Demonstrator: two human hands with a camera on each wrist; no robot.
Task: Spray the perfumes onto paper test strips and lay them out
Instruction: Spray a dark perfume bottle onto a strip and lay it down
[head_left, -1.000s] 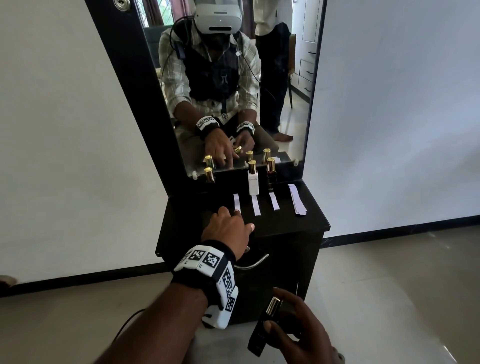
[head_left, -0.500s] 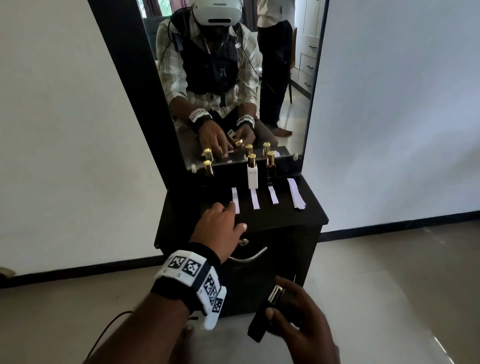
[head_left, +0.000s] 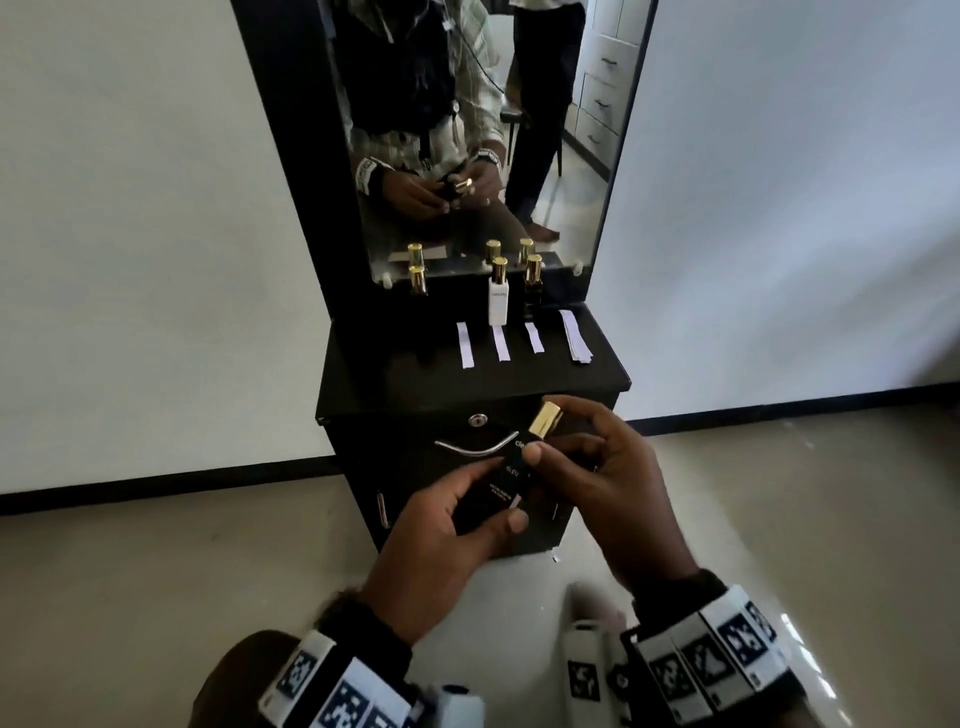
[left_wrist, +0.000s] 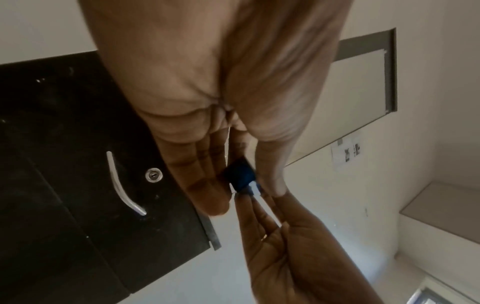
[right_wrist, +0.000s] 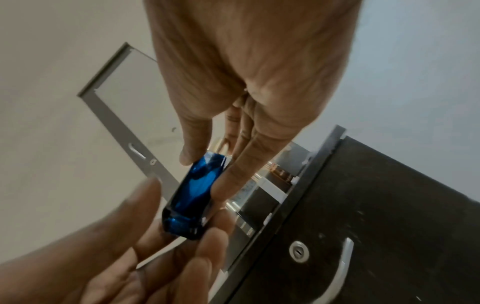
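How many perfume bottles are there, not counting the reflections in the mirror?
4. Three stand at the cabinet's back edge by the mirror: a dark bottle on the left, a white bottle in the middle, another dark one beside it. The blue bottle is held in both hands.

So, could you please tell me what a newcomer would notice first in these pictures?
Both hands hold a dark blue perfume bottle with a gold cap in front of the black cabinet: left hand round its base, right hand near the cap. On the cabinet top lie three white test strips below a mirror.
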